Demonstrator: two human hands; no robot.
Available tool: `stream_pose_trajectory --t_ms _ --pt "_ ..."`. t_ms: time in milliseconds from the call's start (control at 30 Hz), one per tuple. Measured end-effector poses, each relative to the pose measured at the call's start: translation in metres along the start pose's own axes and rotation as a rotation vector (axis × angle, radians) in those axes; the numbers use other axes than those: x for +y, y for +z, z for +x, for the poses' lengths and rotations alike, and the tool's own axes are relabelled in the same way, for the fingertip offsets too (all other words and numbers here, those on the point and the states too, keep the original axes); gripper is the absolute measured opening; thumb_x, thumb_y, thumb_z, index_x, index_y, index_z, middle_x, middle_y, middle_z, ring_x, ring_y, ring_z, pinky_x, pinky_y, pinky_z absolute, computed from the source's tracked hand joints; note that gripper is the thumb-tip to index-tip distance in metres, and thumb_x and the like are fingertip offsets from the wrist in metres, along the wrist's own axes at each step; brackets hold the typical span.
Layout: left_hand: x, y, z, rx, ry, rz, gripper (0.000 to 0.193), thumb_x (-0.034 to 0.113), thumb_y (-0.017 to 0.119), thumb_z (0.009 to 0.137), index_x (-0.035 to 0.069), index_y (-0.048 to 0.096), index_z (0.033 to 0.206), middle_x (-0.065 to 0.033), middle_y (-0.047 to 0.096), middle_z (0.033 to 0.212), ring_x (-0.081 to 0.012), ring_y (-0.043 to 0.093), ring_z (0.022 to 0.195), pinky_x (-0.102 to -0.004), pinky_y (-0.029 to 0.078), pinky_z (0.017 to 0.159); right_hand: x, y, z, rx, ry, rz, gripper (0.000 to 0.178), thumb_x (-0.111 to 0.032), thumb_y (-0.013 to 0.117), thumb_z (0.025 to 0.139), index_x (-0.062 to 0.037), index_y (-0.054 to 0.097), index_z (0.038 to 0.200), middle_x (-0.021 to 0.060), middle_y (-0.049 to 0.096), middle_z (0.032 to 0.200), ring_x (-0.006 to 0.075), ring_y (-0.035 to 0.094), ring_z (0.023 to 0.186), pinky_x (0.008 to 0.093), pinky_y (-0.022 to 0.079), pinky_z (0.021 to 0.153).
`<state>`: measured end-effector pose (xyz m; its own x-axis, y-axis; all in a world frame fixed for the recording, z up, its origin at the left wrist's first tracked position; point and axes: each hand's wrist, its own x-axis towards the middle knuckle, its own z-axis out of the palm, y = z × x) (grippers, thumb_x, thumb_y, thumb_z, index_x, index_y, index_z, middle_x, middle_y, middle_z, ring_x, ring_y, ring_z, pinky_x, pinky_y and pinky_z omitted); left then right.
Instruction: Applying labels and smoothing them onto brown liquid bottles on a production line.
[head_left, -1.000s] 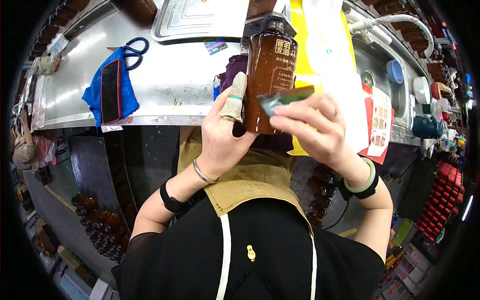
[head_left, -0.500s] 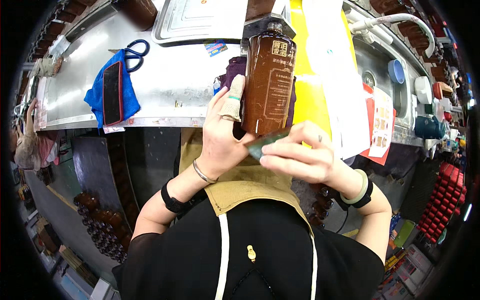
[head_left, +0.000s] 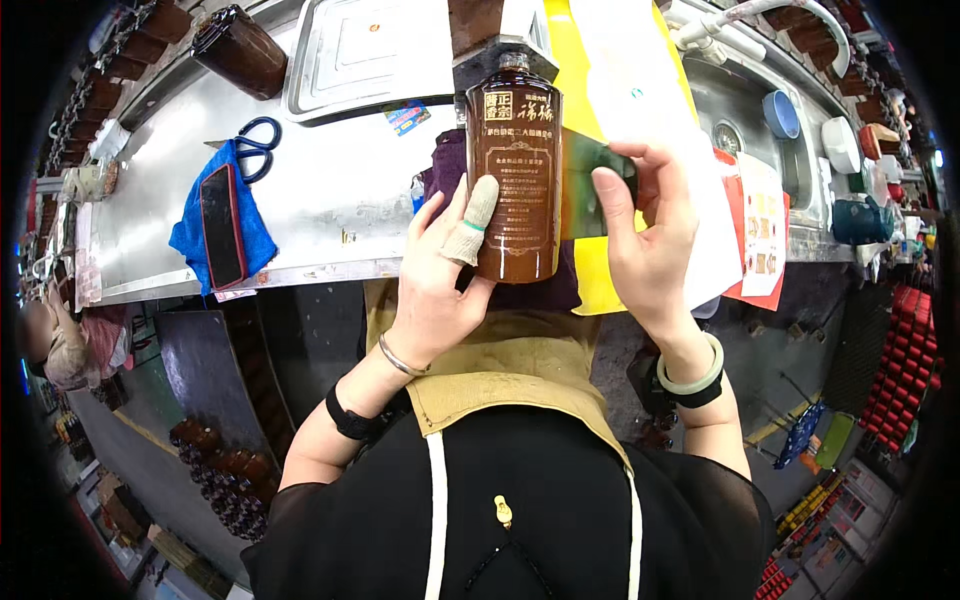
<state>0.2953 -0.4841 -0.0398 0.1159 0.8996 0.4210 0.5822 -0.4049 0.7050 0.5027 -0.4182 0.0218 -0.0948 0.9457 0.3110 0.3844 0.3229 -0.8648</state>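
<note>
Here the brown bottle [head_left: 515, 180] is lying at the centre, over the counter's front edge, its neck pointing away from the person and its printed face showing upward. The left hand [head_left: 435, 290] is grasping it low on its left side, one finger wearing a knitted finger cover [head_left: 475, 215]. Over on the other side, the right hand [head_left: 655, 235] is pinching a translucent green piece [head_left: 590, 185] between thumb and fingers, keeping it just beside the bottle; whether the two are touching, one cannot tell. A purple cloth [head_left: 447, 165] is peeking out around the bottle, and a yellow sheet [head_left: 580, 265] is spreading to the right. Further left on the metal counter [head_left: 340, 180], a blue cloth [head_left: 190, 238] is sitting under a dark, red-edged slab [head_left: 222, 225], with scissors [head_left: 260, 150] resting near a pale tray [head_left: 370, 60]. Far right, a blue bowl [head_left: 781, 115] is standing by the sink [head_left: 708, 95].
</note>
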Motion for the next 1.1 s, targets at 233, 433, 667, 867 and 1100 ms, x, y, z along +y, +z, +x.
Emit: stream_pose_trajectory --t_ms 233,433,667,867,1100 --pt "0.004 0.002 -0.002 0.033 -0.108 -0.043 0.081 -0.004 0.076 0.072 -0.007 0.05 0.149 -0.0257 0.058 0.146 -0.0428 0.06 0.127 -0.049 0.044 0.115 0.009 0.006 0.091 0.056 -0.675 -0.467 0.021 -0.003 0.071 0.087 -0.0078 0.073 0.108 0.0082 0.072 0.098 0.0281 0.066 0.089 0.0369 0.053 0.077" --pt "0.009 0.002 -0.006 0.05 -0.191 0.001 0.085 0.005 0.083 0.075 -0.006 0.046 0.151 -0.0286 0.048 0.155 -0.0462 0.051 0.139 -0.0453 0.046 0.114 -0.01 0.002 0.034 -0.512 -1.078 -0.273 0.023 -0.018 0.072 0.078 -0.0102 0.072 0.1 -0.0023 0.07 0.097 0.0166 0.058 0.082 0.0299 0.051 0.073" --pt "0.018 0.001 -0.002 0.098 -0.163 -0.057 0.073 0.001 0.078 0.079 -0.005 0.053 0.147 -0.0206 0.061 0.144 -0.0338 0.058 0.135 -0.0416 0.04 0.117 -0.007 0.016 0.116 -0.108 -0.954 -0.556 0.017 -0.021 0.075 0.08 -0.0134 0.069 0.095 0.0003 0.065 0.087 0.0232 0.06 0.082 0.0371 0.048 0.075" --pt "0.009 -0.001 -0.006 0.057 -0.196 -0.071 0.078 0.007 0.081 0.079 -0.002 0.05 0.149 -0.0215 0.06 0.145 -0.0379 0.059 0.134 -0.0459 0.043 0.116 -0.024 0.021 0.026 -0.608 -1.08 -0.314 0.023 -0.02 0.067 0.078 -0.0138 0.069 0.101 -0.0022 0.057 0.084 0.0178 0.051 0.075 0.0351 0.047 0.075" --pt "0.009 0.001 -0.006 0.038 -0.242 -0.113 0.079 -0.007 0.073 0.077 -0.007 0.046 0.151 -0.0242 0.059 0.147 -0.0317 0.061 0.134 -0.0403 0.045 0.114 0.01 0.007 0.114 -0.023 -0.954 -0.592 0.019 -0.019 0.076 0.084 -0.0161 0.074 0.102 -0.0019 0.074 0.098 0.0181 0.058 0.081 0.0351 0.042 0.081"
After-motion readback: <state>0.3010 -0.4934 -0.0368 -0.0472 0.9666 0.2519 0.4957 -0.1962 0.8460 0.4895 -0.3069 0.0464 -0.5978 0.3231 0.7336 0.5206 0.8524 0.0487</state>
